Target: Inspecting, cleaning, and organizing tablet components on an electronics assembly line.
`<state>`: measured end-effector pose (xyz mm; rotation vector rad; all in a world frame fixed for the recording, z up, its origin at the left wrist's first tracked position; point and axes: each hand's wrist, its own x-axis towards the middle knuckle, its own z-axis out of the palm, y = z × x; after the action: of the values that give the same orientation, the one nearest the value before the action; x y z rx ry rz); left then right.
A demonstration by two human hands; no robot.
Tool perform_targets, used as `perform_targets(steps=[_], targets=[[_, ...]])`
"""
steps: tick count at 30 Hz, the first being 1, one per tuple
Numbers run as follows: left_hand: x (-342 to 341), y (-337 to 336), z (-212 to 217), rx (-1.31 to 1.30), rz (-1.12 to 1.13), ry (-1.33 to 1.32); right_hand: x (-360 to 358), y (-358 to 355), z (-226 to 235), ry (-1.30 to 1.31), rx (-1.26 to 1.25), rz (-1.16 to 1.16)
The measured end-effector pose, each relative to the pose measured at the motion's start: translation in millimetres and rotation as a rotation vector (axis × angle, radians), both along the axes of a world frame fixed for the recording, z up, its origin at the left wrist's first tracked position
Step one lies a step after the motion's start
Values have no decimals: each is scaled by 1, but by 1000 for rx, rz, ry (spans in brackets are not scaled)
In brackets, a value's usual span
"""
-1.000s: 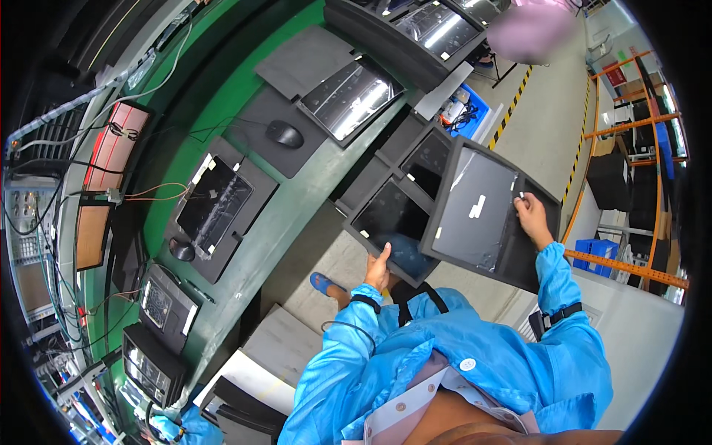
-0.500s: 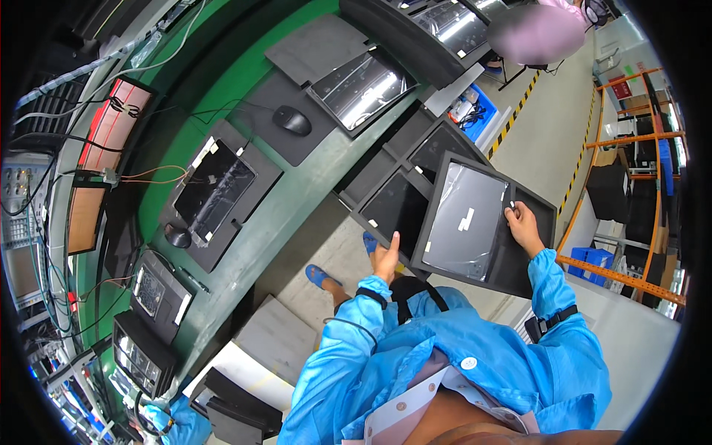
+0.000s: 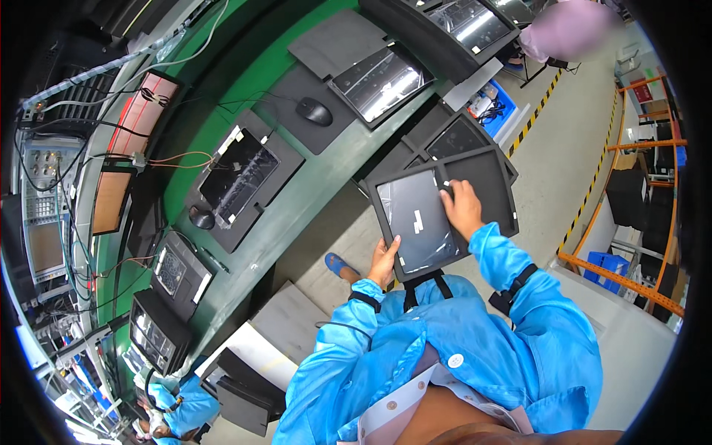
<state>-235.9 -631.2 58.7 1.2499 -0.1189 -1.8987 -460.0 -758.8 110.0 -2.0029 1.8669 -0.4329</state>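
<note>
A flat display panel (image 3: 420,231), film-covered with a small white label, lies in the left part of a black foam tray (image 3: 491,185) in front of me. My left hand (image 3: 383,262) is closed round the tray's near-left edge, thumb on top beside the panel; its fingers are partly hidden beneath. At the panel's upper right edge, my right hand (image 3: 465,211) pinches a small white tab (image 3: 447,182). The tray's right part shows bare black foam. Partly covered beyond it is another black tray holding a dark panel (image 3: 458,139).
Along the left runs a green workbench (image 3: 326,169) with a dark panel on a foam board (image 3: 241,176), a black mouse (image 3: 314,111) and a shiny panel (image 3: 382,80). A blue bin (image 3: 498,104) stands beyond the trays. Orange shelving (image 3: 623,282) is at right. Co-workers sit far right and lower left.
The held tray has moved left and swung over the other trays, covering more of them. My right hand has gone left with it. My left hand has shifted to the held tray's near-left edge.
</note>
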Motion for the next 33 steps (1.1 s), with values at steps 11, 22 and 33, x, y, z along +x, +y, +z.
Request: perform_targets(steps=[11, 22, 33], targets=[[-4, 5, -27, -23, -153, -261, 24, 24, -29, -102, 357, -302], [47, 34, 62, -176, 131, -19, 39, 40, 52, -990, 922, -40], [79, 41, 31, 97, 241, 193, -2, 73, 41, 73, -60, -3]])
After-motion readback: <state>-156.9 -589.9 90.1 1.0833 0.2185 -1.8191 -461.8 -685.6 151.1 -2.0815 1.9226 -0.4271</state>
